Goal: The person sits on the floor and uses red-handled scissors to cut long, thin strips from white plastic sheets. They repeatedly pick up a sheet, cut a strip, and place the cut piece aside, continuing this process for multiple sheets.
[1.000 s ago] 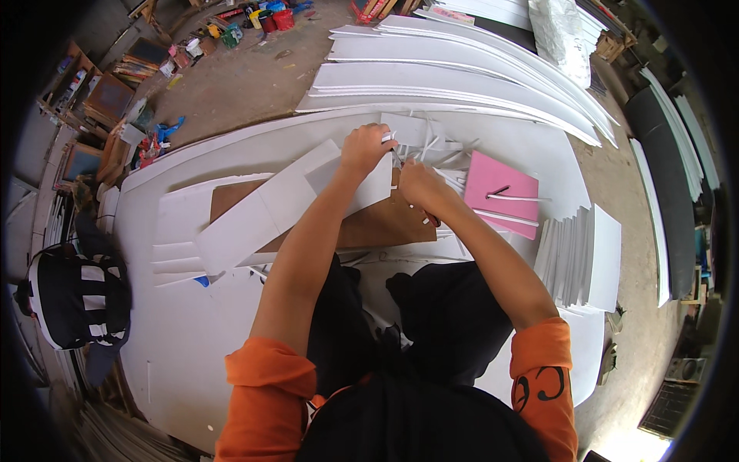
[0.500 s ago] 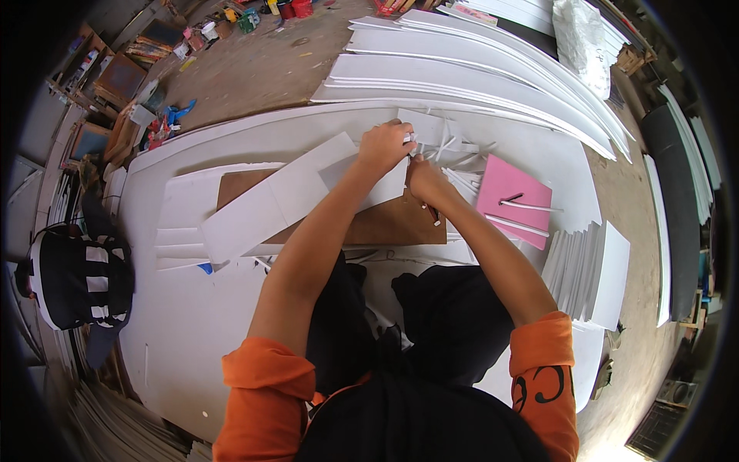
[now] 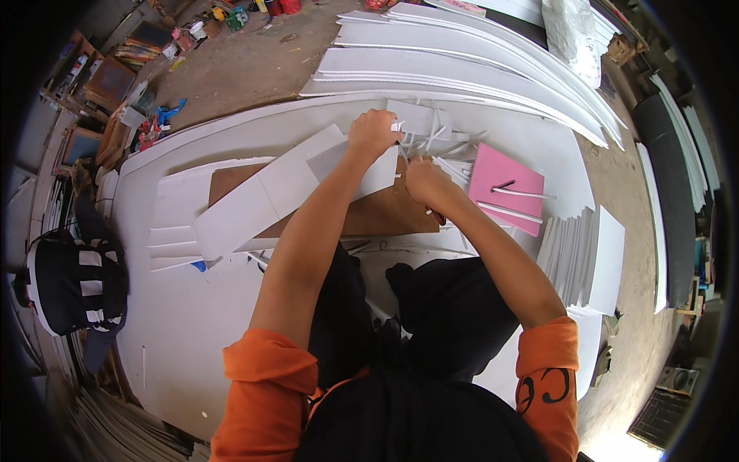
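From my feed, a big white board (image 3: pixel 177 323) covers the floor mid-frame; on it lie a brown cardboard sheet (image 3: pixel 377 219), white panels (image 3: pixel 262 196), and a pink square (image 3: pixel 504 189) right of centre.

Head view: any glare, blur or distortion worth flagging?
Head view: strong fisheye, the stacked white boards bow toward a black rim; bright daylight nearly washes out the white work sheet; left hand and right hand sharp, no motion blur.

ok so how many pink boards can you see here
1. The pink board lies to the right of the right hand, with thin white strips across it. Others may be hidden under the white sheets.
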### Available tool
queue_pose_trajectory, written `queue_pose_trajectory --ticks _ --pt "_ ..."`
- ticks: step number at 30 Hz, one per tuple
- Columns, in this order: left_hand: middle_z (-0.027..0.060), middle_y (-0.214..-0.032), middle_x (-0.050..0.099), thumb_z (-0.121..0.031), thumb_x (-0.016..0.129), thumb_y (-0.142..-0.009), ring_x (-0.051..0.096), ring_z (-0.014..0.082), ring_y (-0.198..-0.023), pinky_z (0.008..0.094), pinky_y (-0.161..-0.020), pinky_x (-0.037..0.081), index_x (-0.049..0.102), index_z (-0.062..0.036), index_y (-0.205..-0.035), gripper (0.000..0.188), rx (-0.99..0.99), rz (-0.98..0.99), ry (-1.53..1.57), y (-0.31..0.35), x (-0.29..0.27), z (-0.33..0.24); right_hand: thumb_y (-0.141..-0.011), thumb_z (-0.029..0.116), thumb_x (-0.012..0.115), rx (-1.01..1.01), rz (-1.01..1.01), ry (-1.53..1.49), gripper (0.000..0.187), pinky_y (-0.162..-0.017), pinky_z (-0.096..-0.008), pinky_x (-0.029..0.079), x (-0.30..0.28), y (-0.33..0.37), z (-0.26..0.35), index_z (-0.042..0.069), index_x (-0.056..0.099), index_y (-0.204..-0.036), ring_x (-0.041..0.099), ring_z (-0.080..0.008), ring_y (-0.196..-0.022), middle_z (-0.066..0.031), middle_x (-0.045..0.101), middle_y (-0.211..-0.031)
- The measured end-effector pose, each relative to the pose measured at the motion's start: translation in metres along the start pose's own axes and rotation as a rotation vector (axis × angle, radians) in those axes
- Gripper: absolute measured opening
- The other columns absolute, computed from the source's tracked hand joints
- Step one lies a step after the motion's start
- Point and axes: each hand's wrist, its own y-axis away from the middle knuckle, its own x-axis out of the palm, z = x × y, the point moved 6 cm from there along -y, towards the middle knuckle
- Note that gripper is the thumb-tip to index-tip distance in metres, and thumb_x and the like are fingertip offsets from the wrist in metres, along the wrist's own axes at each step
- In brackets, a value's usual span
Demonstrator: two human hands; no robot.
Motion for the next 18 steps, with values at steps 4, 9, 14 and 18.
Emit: queue_pose_trajectory --ticks 4,9,14,18 --pt "0.0102 -0.077 0.061 -0.028 0.067 -0.062 0.058 0.0298 -0.073 0.0399 -0.064 0.046 0.064 -0.0140 -0.075 0.020 0.001 0.006 0.012 0.003 -0.002 0.003 -0.078 0.007 0.038 0.025 0.074 -0.108 0.028 -0.056 -0.0389 0.049 0.001 -0.006 0.008 -0.010 0.042 -0.099 0.060 -0.0353 -0.066 -0.0253 0.058 -0.086" --pt "0.0103 -0.076 0.061 -0.026 0.067 -0.062 0.058 0.0302 -0.071 0.0390 -0.063 0.045 0.064 -0.0128 -0.075 0.018 0.041 -0.011 0.035 0.006 -0.005 0.003 -0.078 0.007 0.037 0.337 0.346 -0.237 0.024 -0.056 -0.0359 0.050 0.044 -0.040 -0.009 -0.008 0.053 -0.086 0.062 -0.0306 -0.064 -0.0236 0.059 -0.085" --pt "0.0114 -0.071 0.060 -0.024 0.067 -0.064 0.057 0.0312 -0.069 0.0397 -0.062 0.044 0.061 -0.0085 -0.073 0.019 0.031 -0.017 0.106 0.009 -0.004 0.021 -0.078 0.008 0.044 0.061 0.370 0.117 0.022 -0.063 -0.0355 0.050 0.107 -0.052 -0.029 -0.004 0.055 -0.093 0.060 -0.0285 -0.077 -0.0173 0.058 -0.096" --pt "0.0136 -0.072 0.059 -0.020 0.068 -0.063 0.057 0.0323 -0.072 0.0405 -0.064 0.044 0.056 -0.0081 -0.091 0.032 0.118 0.030 0.166 0.004 0.001 0.012 -0.080 0.010 0.044 0.129 0.273 -0.009 0.022 -0.051 -0.0363 0.051 0.070 -0.052 -0.047 -0.008 0.052 -0.089 0.062 -0.0284 -0.058 -0.0185 0.061 -0.079"
